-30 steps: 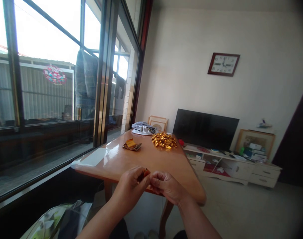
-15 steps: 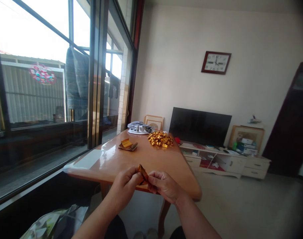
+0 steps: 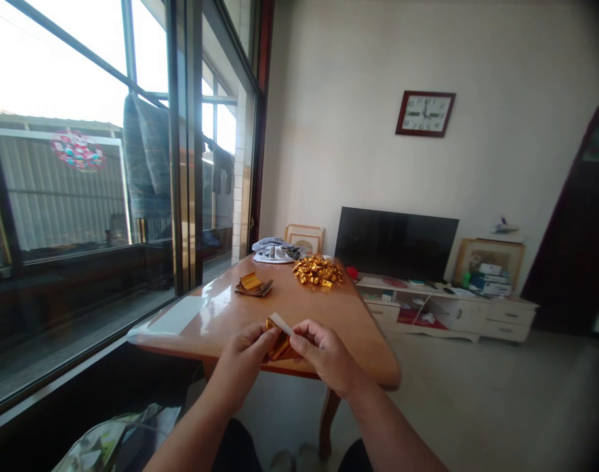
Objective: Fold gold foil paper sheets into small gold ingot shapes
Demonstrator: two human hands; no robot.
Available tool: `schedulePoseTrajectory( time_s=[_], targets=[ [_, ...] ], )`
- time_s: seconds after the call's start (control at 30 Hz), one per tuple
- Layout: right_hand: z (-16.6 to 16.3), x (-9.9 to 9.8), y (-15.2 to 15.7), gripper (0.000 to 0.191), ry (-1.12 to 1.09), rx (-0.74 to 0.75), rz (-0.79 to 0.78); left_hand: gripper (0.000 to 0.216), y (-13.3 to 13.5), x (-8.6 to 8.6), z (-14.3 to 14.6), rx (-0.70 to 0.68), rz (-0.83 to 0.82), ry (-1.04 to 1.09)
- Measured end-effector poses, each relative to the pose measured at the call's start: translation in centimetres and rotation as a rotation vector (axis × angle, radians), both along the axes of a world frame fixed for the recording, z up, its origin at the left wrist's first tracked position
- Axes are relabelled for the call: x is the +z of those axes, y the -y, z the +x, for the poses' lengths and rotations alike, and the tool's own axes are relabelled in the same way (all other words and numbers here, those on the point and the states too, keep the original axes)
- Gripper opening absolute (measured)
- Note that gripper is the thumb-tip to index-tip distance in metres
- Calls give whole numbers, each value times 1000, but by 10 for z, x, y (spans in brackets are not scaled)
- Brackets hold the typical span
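Both my hands meet over the near edge of a glossy wooden table (image 3: 324,314). My left hand (image 3: 243,360) and my right hand (image 3: 324,357) pinch a small folded piece of gold paper (image 3: 278,337) between their fingertips; its white underside shows at the top. Farther along the table lies a flat stack of gold paper sheets (image 3: 253,284). Beyond it sits a heap of folded gold paper pieces (image 3: 318,271).
A bundle of cloth (image 3: 277,251) and a framed picture (image 3: 304,237) are at the table's far end. Large glass windows run along the left. A TV (image 3: 395,244) on a low white cabinet (image 3: 451,313) stands behind. A bag (image 3: 113,439) lies at lower left.
The gold paper between my fingers has opened up and now shows a white flap. My head has turned slightly, shifting the room in view.
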State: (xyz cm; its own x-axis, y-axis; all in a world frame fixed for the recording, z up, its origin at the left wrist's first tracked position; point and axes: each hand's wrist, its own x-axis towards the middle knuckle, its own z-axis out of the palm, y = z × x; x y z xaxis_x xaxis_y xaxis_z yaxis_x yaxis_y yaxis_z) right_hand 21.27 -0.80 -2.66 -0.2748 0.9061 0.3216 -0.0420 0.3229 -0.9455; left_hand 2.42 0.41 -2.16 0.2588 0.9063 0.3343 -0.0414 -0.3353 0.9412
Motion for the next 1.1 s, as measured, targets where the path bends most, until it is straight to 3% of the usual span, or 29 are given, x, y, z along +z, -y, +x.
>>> schedulePoseTrajectory(
  time_s=[0.33, 0.7, 1.1],
  targets=[
    [3, 9, 6, 37, 85, -148, 139, 28, 4, 6, 4, -65, -131, 191],
    [5, 9, 6, 35, 69, -167, 148, 26, 4, 5, 3, -112, -144, 210],
    [3, 4, 4, 22, -137, -79, 63, 25, 6, 7, 3, -143, -130, 185]
  ],
)
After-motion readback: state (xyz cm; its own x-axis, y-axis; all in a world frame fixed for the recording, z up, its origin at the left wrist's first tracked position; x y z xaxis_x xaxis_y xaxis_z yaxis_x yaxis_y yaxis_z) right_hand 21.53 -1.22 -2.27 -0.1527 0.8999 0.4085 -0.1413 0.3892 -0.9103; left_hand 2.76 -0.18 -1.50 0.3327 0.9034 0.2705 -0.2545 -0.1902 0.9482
